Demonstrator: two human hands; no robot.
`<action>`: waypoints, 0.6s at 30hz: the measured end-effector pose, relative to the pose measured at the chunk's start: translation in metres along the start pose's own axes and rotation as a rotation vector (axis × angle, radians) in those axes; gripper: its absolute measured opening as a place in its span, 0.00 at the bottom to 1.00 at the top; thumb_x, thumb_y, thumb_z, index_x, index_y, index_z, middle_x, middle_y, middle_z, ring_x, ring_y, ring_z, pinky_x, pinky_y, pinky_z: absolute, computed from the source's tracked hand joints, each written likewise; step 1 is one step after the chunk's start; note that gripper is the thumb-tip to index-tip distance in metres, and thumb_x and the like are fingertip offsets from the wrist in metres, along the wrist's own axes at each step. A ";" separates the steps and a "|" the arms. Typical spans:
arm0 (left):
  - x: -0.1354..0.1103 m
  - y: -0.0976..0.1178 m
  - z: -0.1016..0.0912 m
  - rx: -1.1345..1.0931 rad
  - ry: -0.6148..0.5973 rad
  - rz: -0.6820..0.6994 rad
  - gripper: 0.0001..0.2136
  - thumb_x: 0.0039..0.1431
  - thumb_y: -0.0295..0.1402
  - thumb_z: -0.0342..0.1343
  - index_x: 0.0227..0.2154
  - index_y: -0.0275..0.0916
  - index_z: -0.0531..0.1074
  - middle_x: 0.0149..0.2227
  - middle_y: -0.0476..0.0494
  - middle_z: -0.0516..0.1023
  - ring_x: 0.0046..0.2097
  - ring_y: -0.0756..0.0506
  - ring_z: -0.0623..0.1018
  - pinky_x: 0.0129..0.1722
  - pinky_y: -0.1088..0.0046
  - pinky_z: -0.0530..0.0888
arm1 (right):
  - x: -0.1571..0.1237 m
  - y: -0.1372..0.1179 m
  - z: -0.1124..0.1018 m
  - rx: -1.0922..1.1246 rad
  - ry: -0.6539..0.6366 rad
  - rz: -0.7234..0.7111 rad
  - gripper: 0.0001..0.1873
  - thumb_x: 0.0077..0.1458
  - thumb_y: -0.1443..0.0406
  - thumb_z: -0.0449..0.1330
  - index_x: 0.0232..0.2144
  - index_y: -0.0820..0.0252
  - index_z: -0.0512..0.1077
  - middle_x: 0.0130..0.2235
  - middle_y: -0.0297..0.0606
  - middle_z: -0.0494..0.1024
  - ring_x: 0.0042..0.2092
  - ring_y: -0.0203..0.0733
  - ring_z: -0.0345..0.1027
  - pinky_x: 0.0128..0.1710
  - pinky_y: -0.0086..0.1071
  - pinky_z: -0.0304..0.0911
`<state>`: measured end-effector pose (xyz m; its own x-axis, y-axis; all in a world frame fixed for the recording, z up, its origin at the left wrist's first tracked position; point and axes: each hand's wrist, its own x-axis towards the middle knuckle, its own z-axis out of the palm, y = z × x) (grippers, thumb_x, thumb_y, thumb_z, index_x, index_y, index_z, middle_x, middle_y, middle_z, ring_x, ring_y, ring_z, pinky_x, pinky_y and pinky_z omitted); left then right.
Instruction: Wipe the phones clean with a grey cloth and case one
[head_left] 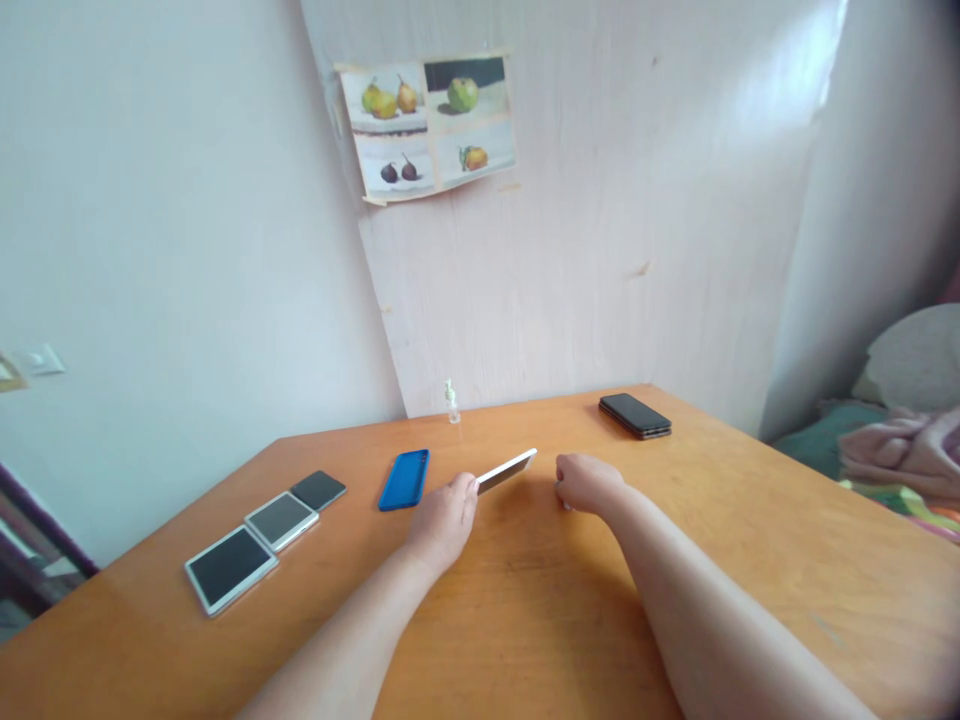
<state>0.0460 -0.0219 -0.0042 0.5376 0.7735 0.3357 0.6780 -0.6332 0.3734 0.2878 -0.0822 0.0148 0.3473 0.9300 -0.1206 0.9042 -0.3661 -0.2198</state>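
Observation:
Above the middle of the table, my left hand (444, 522) is closed around the near left end of a white-edged tablet (508, 472). The tablet is tilted and seen nearly edge-on, its dark face turned down toward me. My right hand (589, 483) is closed just right of the tablet, apart from it. A little white shows below its fingers, too small to name. Left of my left hand lies a blue phone case (405, 480), its hollow side up.
Farther left lie a white tablet (231, 567), a second white device (282, 520) and a dark one (319, 489), in a row. A small clear pump bottle (451, 402) stands by the wall. Stacked black phones (635, 414) lie at the back right of the wooden table (510, 640).

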 end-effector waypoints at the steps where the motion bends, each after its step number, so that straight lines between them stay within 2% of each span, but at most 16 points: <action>1: 0.003 -0.001 -0.001 -0.057 0.011 -0.055 0.11 0.67 0.39 0.43 0.33 0.43 0.68 0.28 0.46 0.74 0.33 0.45 0.75 0.33 0.71 0.63 | 0.000 0.000 0.000 0.007 -0.003 0.005 0.16 0.44 0.68 0.63 0.39 0.56 0.74 0.44 0.43 0.78 0.46 0.49 0.72 0.35 0.33 0.62; 6: 0.020 -0.005 0.004 -0.258 0.023 -0.236 0.12 0.67 0.38 0.42 0.31 0.41 0.65 0.24 0.49 0.73 0.30 0.47 0.75 0.33 0.73 0.67 | 0.000 -0.003 0.000 0.032 0.006 0.013 0.17 0.46 0.69 0.63 0.41 0.58 0.75 0.46 0.48 0.78 0.47 0.50 0.73 0.39 0.36 0.65; 9: 0.030 -0.005 0.015 -0.356 0.012 -0.360 0.15 0.68 0.41 0.39 0.31 0.40 0.65 0.23 0.48 0.75 0.26 0.49 0.76 0.28 0.75 0.69 | -0.001 -0.004 -0.001 0.046 0.016 0.009 0.17 0.46 0.70 0.63 0.42 0.59 0.75 0.46 0.49 0.78 0.48 0.51 0.73 0.40 0.36 0.66; 11: 0.038 -0.002 0.024 -0.416 0.005 -0.437 0.16 0.67 0.43 0.41 0.32 0.39 0.66 0.24 0.46 0.77 0.25 0.49 0.76 0.26 0.76 0.70 | -0.002 -0.004 -0.002 0.056 0.021 0.010 0.17 0.46 0.70 0.63 0.42 0.59 0.75 0.46 0.49 0.78 0.47 0.51 0.73 0.40 0.36 0.66; 18: 0.065 0.012 0.042 -0.566 -0.062 -0.620 0.12 0.66 0.37 0.46 0.41 0.34 0.70 0.33 0.40 0.80 0.31 0.49 0.79 0.29 0.75 0.75 | -0.002 -0.005 -0.003 0.092 0.045 -0.006 0.16 0.46 0.70 0.64 0.41 0.60 0.76 0.45 0.51 0.79 0.47 0.52 0.74 0.41 0.38 0.67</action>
<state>0.1100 0.0217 -0.0142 0.1880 0.9754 -0.1152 0.5151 0.0020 0.8571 0.2832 -0.0826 0.0192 0.3549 0.9318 -0.0759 0.8803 -0.3604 -0.3084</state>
